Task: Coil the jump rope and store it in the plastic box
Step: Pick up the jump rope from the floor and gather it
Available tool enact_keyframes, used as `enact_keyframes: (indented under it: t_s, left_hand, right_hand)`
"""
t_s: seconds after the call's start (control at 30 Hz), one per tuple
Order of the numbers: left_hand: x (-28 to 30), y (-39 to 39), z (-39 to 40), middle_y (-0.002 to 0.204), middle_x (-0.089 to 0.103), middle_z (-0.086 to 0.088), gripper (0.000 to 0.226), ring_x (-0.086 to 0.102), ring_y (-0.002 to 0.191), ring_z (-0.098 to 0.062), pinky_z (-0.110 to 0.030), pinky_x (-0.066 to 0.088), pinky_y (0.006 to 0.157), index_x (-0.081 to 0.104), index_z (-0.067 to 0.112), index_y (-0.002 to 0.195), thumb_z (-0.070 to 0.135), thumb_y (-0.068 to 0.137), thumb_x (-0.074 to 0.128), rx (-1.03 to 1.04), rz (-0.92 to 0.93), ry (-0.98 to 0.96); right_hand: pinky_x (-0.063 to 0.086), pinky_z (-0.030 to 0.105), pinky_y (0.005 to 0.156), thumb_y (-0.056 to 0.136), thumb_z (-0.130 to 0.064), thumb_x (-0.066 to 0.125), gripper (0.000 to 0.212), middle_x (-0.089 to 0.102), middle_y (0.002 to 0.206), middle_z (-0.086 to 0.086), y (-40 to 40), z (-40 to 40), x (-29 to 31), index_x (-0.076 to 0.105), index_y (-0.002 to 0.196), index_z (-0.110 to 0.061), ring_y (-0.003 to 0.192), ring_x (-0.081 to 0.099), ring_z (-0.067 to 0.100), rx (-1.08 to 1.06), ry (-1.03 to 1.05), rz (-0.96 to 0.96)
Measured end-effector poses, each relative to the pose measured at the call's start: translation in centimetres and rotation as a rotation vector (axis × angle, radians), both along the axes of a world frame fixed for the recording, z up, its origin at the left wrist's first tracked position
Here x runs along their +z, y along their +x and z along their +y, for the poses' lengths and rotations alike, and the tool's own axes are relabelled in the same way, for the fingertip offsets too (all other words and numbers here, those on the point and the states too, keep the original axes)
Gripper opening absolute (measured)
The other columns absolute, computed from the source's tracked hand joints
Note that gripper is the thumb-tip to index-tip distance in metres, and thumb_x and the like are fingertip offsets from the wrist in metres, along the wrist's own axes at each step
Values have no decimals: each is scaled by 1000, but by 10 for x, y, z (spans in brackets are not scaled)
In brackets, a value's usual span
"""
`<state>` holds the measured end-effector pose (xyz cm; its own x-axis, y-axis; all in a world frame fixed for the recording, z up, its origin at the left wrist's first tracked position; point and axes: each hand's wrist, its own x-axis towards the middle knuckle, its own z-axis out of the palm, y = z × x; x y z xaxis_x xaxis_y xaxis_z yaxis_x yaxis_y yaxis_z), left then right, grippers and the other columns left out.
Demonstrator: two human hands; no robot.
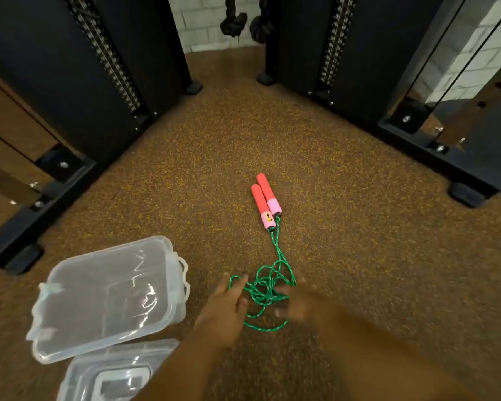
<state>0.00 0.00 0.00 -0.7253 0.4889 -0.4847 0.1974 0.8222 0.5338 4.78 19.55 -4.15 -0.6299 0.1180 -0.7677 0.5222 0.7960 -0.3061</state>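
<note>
1. One clear plastic box sat open on the speckled floor at about 8 o'clock in the view; nothing could be seen inside it, only the floor showing through its walls.
2. One clear lid lay just below the box at 7 o'clock, its edge tucked close against the box's near side.
3. One jump rope lay on the floor outside the box: its green cord sat in a loose tangle near the centre-bottom, at roughly 6 o'clock.
4. Two red-and-pink handles lay side by side, touching, at 12 o'clock from the tangle, joined to it by a twisted run of cord.
5. The left hand reached in at the tangle's 9 o'clock side, fingers spread and relaxed, fingertips at the cord's outer loop.
6. The right hand was at the tangle's 3 o'clock side, heavily blurred; whether it pinched the cord, I could not tell.
7. Two black machine towers stood at 10 and 2 o'clock, well apart from the rope.
</note>
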Motion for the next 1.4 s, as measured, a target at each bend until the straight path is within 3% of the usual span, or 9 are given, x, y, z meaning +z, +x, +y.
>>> enact_keyframes:
  t_s: [0.2,0.37,0.6,0.77,0.9,1.0,1.2,1.3,1.4]
  left_hand:
    - [-21,16,-22,162,6,3,52,16,148,-16,-31,22,117,25,33,151,33,100,37,25,-58,-48]
    - [-21,6,-19,158,26,1,49,25,145,-15,-28,25,115,33,31,148,33,99,39,-8,-13,-52]
    - [-2,10,-3,158,28,0,51,27,144,-18,-30,25,115,30,28,150,34,100,38,-10,-14,-61]
    - [1,3,7,160,21,-2,54,21,146,-19,-32,22,117,24,23,152,34,101,37,-14,-9,-81]
    - [-1,2,10,160,21,-4,56,20,147,-20,-34,21,117,22,19,153,34,101,37,-19,-16,-108]
    - [0,3,10,159,25,-6,55,23,145,-23,-34,22,116,22,19,153,33,101,36,-10,-33,-131]
    - [-1,7,7,159,24,-9,54,26,144,-26,-36,24,116,23,16,152,31,101,36,-44,-78,-195]
    - [6,11,9,155,32,-12,54,34,140,-30,-38,29,113,25,19,151,27,100,39,-35,-82,-203]
    - [16,12,11,150,40,-12,60,42,134,-31,-41,36,108,24,27,152,23,96,46,-10,-91,-181]
  right_hand:
    - [24,52,116,88,-47,59,73,-10,162,2,10,-9,-27,23,150,-32,146,6,38,16,62,-128]
    - [33,35,112,86,-29,67,74,33,152,14,7,-9,-35,28,146,-5,137,37,31,-189,20,-35]
    - [26,45,117,93,-16,56,37,1,160,6,10,-12,-10,58,129,-28,145,16,33,120,68,14]
    - [33,50,111,87,-8,60,48,-24,159,-6,6,-25,-28,56,131,-26,145,16,34,275,166,37]
    - [39,49,107,80,-1,60,88,0,163,0,3,-24,-49,16,151,-31,136,37,35,122,130,-24]
    - [39,45,108,82,0,56,89,12,161,3,0,-21,-51,12,152,-32,132,43,32,114,89,-3]
    - [41,39,107,90,-5,46,54,45,144,19,6,-25,-40,38,143,-4,129,48,35,283,145,23]
    - [50,36,92,89,-7,49,33,64,120,15,5,-32,-14,65,118,-10,112,61,33,283,99,163]
    - [51,32,81,84,-6,53,32,70,105,12,6,-35,8,69,102,-26,97,66,30,207,61,290]
